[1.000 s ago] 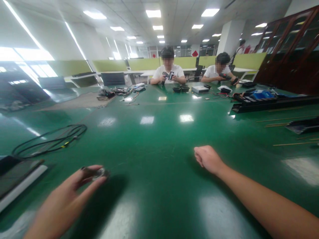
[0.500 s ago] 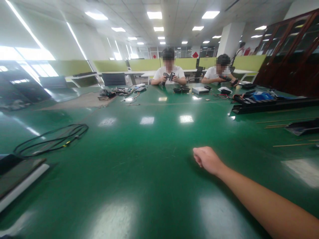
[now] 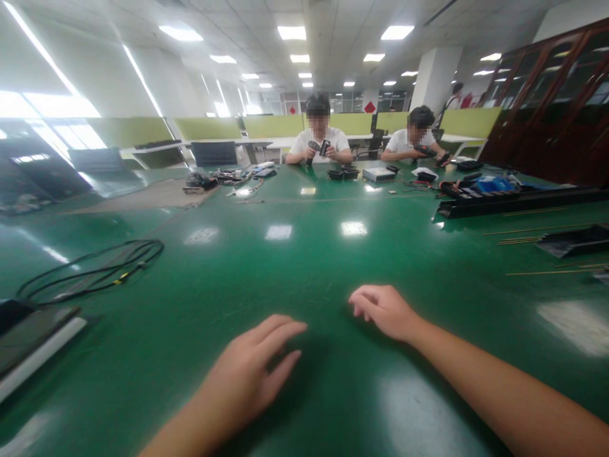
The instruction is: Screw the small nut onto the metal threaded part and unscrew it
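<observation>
My left hand [image 3: 257, 358] reaches in from the bottom edge, low over the green table [image 3: 304, 254]. Its fingers are stretched forward and the thumb stands apart from them, with nothing held. Farther ahead and to the right, my right hand [image 3: 385, 311] rests on or just above the same surface. Its fingers are loosely curled inward, and no object shows in them. A gap of bare tabletop separates the two hands.
A coiled black cable [image 3: 95, 270] and a dark flat device [image 3: 38, 349] lie at left. Thin rods [image 3: 518, 240] and a long black tray [image 3: 514, 202] are at right. Across the table, two people [image 3: 318, 139] handle dark objects near a white box [image 3: 379, 173].
My left hand has come into view from the bottom edge. My right hand has shifted slightly left and its fingers have loosened a little. The whole view has moved slightly.
</observation>
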The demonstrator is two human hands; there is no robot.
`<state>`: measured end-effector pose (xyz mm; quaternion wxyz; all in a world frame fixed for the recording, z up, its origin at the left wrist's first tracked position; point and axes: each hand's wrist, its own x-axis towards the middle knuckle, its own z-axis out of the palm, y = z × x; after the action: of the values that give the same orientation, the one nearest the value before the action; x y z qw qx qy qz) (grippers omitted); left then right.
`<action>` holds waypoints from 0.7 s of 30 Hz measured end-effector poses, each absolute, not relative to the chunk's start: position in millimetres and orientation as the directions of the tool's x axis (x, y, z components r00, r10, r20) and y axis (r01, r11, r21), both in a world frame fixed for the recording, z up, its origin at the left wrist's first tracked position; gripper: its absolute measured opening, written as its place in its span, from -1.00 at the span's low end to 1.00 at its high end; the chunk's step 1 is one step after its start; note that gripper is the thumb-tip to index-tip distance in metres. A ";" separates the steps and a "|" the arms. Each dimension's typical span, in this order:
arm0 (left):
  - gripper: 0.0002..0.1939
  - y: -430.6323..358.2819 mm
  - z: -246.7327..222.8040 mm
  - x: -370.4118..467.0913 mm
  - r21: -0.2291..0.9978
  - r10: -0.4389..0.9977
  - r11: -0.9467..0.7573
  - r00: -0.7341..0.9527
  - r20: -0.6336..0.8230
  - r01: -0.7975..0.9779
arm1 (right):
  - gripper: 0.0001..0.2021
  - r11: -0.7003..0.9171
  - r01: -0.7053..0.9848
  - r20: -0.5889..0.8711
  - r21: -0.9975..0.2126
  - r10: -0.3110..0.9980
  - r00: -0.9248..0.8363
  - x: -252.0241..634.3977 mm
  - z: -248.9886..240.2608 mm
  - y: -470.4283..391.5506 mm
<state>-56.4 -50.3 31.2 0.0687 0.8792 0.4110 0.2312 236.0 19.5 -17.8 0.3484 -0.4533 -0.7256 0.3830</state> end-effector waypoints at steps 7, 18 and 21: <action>-0.64 12.3 20.1 56.2 0.092 0.570 -0.811 0.745 0.347 0.578 | -0.71 0.475 0.454 0.291 -0.754 0.861 -0.417 239.0 -18.6 20.2; -0.77 17.0 17.6 29.8 0.124 0.598 -0.785 0.690 0.407 0.607 | -0.73 0.387 0.410 0.203 -0.826 0.882 -0.425 238.1 -13.7 17.8; -0.83 -1.7 39.7 -23.5 0.214 0.687 -0.697 0.550 0.475 0.685 | -0.73 0.359 0.421 0.172 -0.833 0.891 -0.421 238.6 -11.6 17.2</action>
<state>-23.5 -1.7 39.7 0.0022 0.8805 0.3894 0.2704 238.6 17.2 -11.6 0.3211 -0.4320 -0.7593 0.3657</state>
